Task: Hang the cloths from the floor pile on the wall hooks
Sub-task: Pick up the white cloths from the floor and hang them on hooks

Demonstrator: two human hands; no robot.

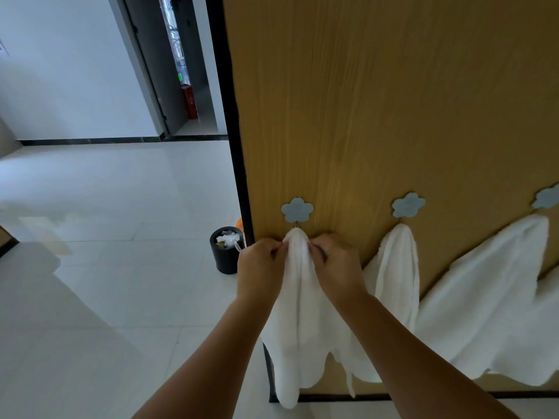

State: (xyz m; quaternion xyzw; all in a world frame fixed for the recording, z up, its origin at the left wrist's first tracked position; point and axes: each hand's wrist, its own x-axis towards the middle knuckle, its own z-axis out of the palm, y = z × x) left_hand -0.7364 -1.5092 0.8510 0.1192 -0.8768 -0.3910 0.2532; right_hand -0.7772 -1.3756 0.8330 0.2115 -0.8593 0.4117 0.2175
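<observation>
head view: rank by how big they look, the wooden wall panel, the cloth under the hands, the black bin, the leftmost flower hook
1. wooden wall panel
2. cloth
3. black bin, though it stands farther from the camera
4. leftmost flower hook

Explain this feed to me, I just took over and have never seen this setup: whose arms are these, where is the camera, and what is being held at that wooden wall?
There is no machine here: the arms belong to a person, and the single picture comes from a wide-angle camera on their head, looking forward and down.

Both hands work at a wooden wall panel with blue flower-shaped hooks. The left hand and right hand pinch the top of a white cloth just under the leftmost hook, where it hangs or is being hung.

To the right, two more white cloths hang from the next hooks.

On the pale tiled floor stands a small black bin with rubbish in it. The floor pile is not in view.
</observation>
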